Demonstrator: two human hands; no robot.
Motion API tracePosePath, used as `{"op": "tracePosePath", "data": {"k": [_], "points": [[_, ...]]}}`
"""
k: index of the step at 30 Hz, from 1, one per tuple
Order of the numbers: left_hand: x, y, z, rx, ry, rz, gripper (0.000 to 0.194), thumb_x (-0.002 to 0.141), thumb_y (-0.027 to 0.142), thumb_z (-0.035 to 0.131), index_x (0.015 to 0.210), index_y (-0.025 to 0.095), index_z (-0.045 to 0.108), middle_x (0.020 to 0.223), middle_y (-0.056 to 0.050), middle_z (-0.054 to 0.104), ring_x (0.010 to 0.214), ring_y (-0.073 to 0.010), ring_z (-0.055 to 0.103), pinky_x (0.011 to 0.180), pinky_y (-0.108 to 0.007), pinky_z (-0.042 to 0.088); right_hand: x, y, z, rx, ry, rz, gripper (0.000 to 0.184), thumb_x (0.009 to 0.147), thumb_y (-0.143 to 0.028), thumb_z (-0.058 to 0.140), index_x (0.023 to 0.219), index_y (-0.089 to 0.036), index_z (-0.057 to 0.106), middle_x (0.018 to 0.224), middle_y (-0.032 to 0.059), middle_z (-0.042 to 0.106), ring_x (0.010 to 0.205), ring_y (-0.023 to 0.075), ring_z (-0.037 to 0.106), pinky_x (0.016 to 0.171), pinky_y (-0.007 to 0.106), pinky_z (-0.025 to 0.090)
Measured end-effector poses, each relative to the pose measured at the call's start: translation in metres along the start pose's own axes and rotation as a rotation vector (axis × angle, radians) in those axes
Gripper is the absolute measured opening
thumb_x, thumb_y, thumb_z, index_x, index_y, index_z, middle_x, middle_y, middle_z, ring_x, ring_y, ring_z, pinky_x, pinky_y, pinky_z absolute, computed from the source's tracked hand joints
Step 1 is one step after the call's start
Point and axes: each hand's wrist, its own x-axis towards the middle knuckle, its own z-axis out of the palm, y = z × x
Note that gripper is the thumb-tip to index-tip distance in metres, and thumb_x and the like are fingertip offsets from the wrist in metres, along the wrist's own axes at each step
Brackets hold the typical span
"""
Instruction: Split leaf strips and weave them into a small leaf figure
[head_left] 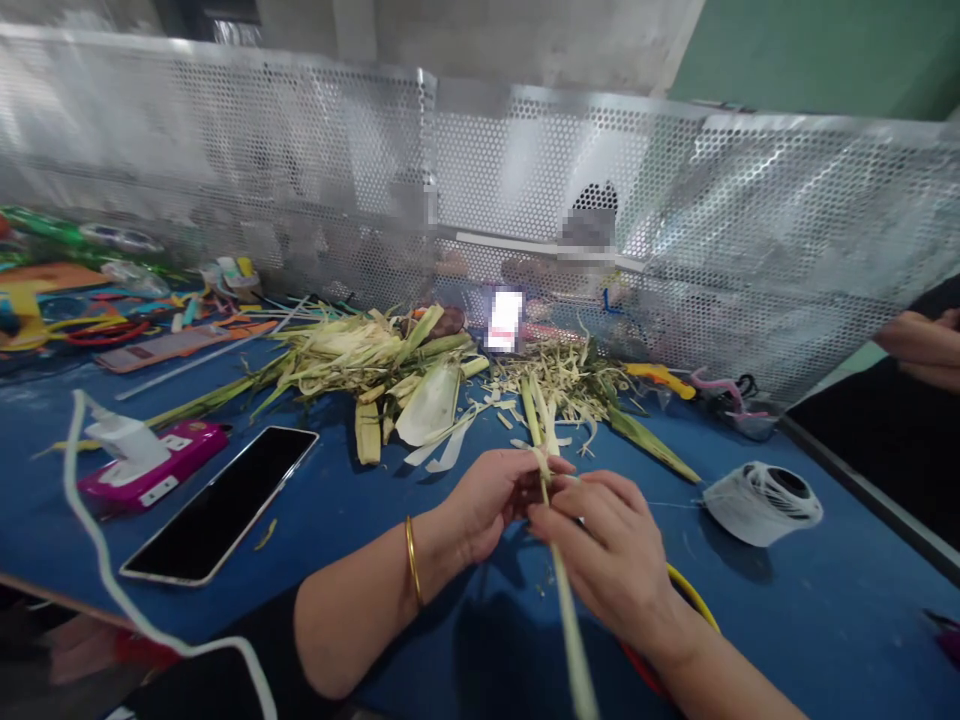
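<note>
long pale leaf strip [571, 630] held above blue table [352, 530]; pinched between bent left-hand [487, 500] fingers, also gripped by closed right-hand [615, 540] fingertips; thread spool [761, 505] set at right; leaf pile [345, 355] heaped beyond hands; phone [221, 505] laid at left, near purple power strip [191, 440]

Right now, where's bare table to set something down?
Blue table between the black phone and left hand, bar one small scrap; also right of the right hand, nearer than the white spool. Crowded: beyond both hands, with husks and shavings.
</note>
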Motion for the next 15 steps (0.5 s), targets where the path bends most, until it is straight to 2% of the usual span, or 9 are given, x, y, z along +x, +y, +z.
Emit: {"op": "tracePosePath", "data": {"k": [2,4,6,8,11,15], "points": [[-0.002,0.0,0.001,0.056,-0.046,0.024,0.024,0.069,0.03,0.065,0.082,0.01,0.069,0.07,-0.005,0.068,0.059,-0.0114,0.063,0.058,-0.02,0.046,-0.001,0.007,-0.002,0.123,0.104,0.252,0.016,0.09,-0.018,0.054,0.086,-0.022,0.069,0.078,0.0029,0.068,0.078,0.0168,0.062,0.078,0.032,0.047],[-0.005,0.001,0.002,0.122,-0.083,0.043,0.027,0.069,0.033,0.064,0.082,0.01,0.068,0.07,-0.006,0.07,0.061,-0.0154,0.066,0.063,-0.025,0.049,-0.001,0.014,-0.004,0.278,0.143,0.582,0.019,0.09,-0.027,0.054,0.081,-0.021,0.069,0.079,0.0044,0.069,0.077,0.0179,0.062,0.07,0.03,0.048],[-0.007,0.002,0.004,0.182,-0.101,0.06,0.028,0.07,0.035,0.062,0.081,0.01,0.068,0.069,-0.008,0.07,0.06,-0.0169,0.067,0.063,-0.026,0.05,0.0,0.02,-0.002,0.478,0.112,0.904,0.028,0.087,-0.039,0.056,0.071,-0.018,0.066,0.071,0.0044,0.067,0.068,0.0179,0.061,0.061,0.029,0.048],[-0.008,0.002,0.005,0.225,-0.101,0.076,0.028,0.071,0.037,0.061,0.077,0.01,0.067,0.066,-0.007,0.069,0.057,-0.0157,0.066,0.06,-0.025,0.049,0.0,0.021,0.002,0.693,0.051,1.157,0.037,0.079,-0.052,0.06,0.064,-0.017,0.061,0.058,0.0015,0.061,0.053,0.0155,0.056,0.05,0.027,0.046],[-0.008,0.001,0.005,0.263,-0.071,0.079,0.027,0.071,0.038,0.06,0.073,0.011,0.065,0.065,-0.006,0.069,0.053,-0.014,0.064,0.057,-0.023,0.049,0.0,0.02,0.009,0.94,-0.035,1.364,0.046,0.068,-0.062,0.066,0.061,-0.018,0.054,0.046,-0.0048,0.05,0.037,0.0104,0.045,0.037,0.023,0.038],[-0.007,-0.001,0.004,0.245,0.001,0.125,0.028,0.072,0.039,0.061,0.081,0.012,0.065,0.063,-0.004,0.067,0.051,-0.0135,0.063,0.056,-0.024,0.049,0.0,0.019,0.009,1.022,-0.059,1.475,0.048,0.06,-0.061,0.072,0.06,-0.017,0.055,0.043,-0.0073,0.047,0.031,0.0056,0.038,0.031,0.019,0.029]]}}
